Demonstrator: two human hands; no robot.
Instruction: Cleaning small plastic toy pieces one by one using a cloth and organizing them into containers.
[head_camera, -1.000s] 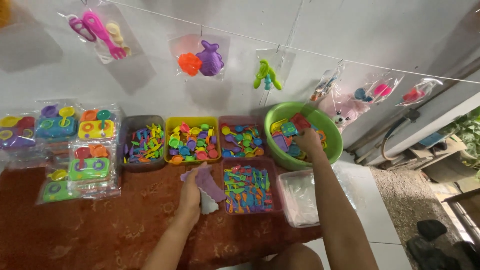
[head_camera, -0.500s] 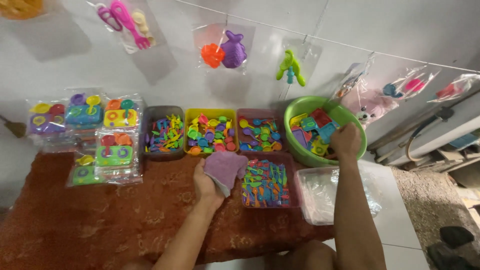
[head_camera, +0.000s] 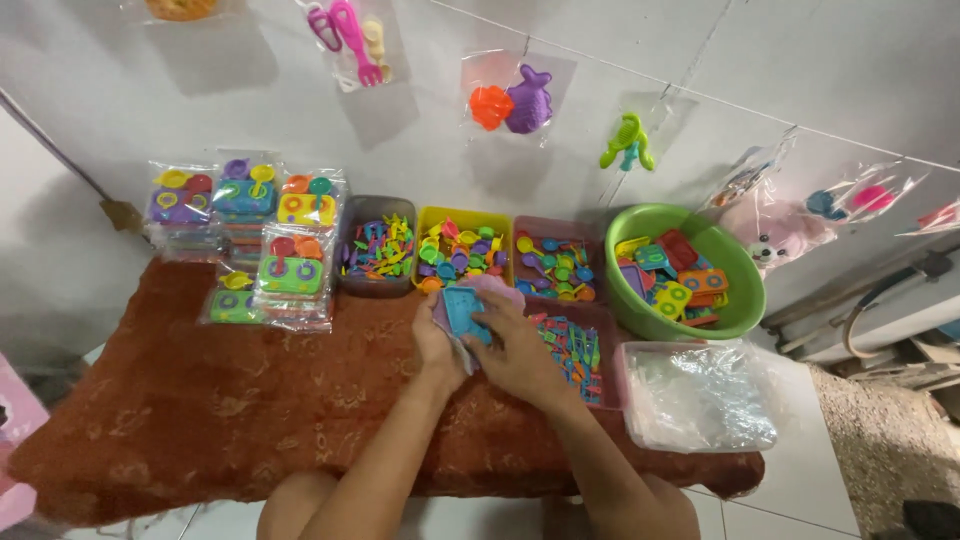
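From the head view, my left hand (head_camera: 437, 345) and right hand (head_camera: 517, 352) meet over the red cloth (head_camera: 200, 400) on the desk, both closed around a blue toy piece (head_camera: 463, 312) and a purple piece (head_camera: 495, 293) behind it. My fingers hide most of both, so I cannot tell their shapes or whether a clear bag wraps them. The tray (head_camera: 575, 345) beside my right hand is partly covered by my wrist. A second ago my right hand was reaching into the green bowl (head_camera: 745, 290); now it has come back to the blue piece, which was not in my hands then.
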